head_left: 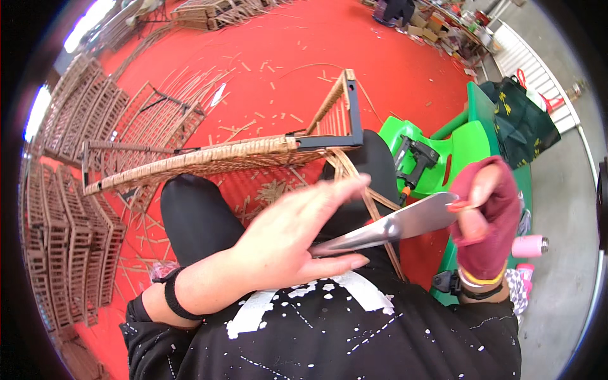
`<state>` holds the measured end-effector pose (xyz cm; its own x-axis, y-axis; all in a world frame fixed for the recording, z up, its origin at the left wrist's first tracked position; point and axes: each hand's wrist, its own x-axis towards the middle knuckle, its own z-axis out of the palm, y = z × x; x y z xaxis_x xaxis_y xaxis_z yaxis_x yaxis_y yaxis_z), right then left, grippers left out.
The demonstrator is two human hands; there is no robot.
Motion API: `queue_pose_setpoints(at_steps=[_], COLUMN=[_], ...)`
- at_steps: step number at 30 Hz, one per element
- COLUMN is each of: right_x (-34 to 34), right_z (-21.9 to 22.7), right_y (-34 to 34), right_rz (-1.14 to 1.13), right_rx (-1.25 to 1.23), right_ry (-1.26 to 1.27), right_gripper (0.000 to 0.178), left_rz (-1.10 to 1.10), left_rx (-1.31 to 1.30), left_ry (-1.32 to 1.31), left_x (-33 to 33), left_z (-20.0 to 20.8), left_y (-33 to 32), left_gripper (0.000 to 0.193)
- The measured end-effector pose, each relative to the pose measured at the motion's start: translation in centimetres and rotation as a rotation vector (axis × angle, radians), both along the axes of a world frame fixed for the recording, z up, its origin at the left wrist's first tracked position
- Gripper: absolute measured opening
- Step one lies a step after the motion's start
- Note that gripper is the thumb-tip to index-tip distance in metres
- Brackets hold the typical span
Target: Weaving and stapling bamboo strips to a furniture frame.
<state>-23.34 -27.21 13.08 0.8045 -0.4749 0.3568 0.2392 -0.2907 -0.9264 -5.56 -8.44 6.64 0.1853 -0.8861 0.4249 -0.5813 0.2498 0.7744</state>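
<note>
Frame [202, 157], one; metal tool [408, 223], one

On the left, the frame spans above two black-clad legs [196, 212]. The bare left hand [282, 234] spreads its fingers and thumb around the metal tool's narrow end; I cannot tell whether they touch. One pistol-shaped tool [419, 161] sits on one green seat [470, 152]. The right hand [491, 209], in one dark red glove [486, 250], curls tight around the metal tool's broad end.

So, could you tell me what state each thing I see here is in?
Left hand: fingers extended, thumb apart
Right hand: gloved, curled on the metal tool
Metal tool: slanting between the hands
Woven frame: black end bars bare
Black gun-shaped tool: lying on the green chair
Loose strips: scattered
</note>
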Motion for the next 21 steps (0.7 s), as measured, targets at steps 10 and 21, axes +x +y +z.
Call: queue_pose_setpoints(at_steps=[10,21], right_x=[4.4,5.1], right_z=[-2.7,-7.1], right_y=[-1.5,1.3], right_rz=[0.123,0.372], right_rx=[-0.685,-0.396], right_ry=[0.131,0.565], right_gripper=[0.037,0.033], left_rz=[0.141,0.149], left_rx=[0.275,0.065], left_ry=[-0.392,-0.493], left_x=[0.9,1.8], left_z=[-2.5,-2.9], left_y=[1.8,1.0], left_gripper=[0.023,0.052])
